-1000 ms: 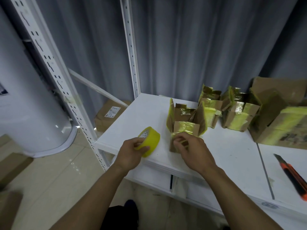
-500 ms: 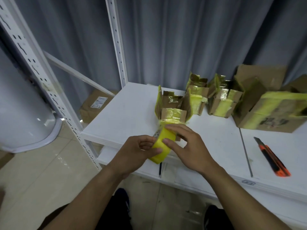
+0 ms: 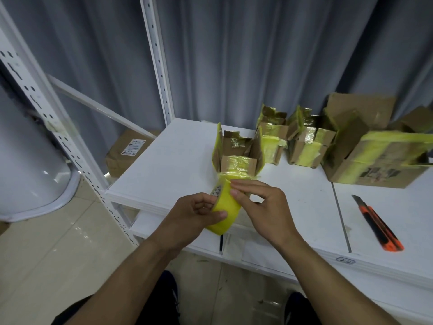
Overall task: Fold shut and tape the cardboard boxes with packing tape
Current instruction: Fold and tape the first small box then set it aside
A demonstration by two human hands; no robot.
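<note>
My left hand [image 3: 194,212] grips a roll of yellow packing tape [image 3: 225,212], held above the front edge of the white table [image 3: 178,167]. My right hand [image 3: 260,202] has its thumb and fingertips on the roll's upper rim. Just behind the roll stands a small cardboard box [image 3: 236,156] with its flaps up and old yellow tape on them. Two more small open boxes [image 3: 273,134] [image 3: 309,144] stand further back, and a larger box [image 3: 379,158] with yellow tape sits at the right.
An orange and black utility knife [image 3: 377,224] lies on the table at the right. A white perforated rack post [image 3: 54,130] slants at the left. Another cardboard box [image 3: 126,153] sits on the floor behind the rack. Grey curtains hang behind.
My left hand brought the tape roll from the table's left front to the middle, in front of the small box. My right hand left the box's flap and came onto the roll.
</note>
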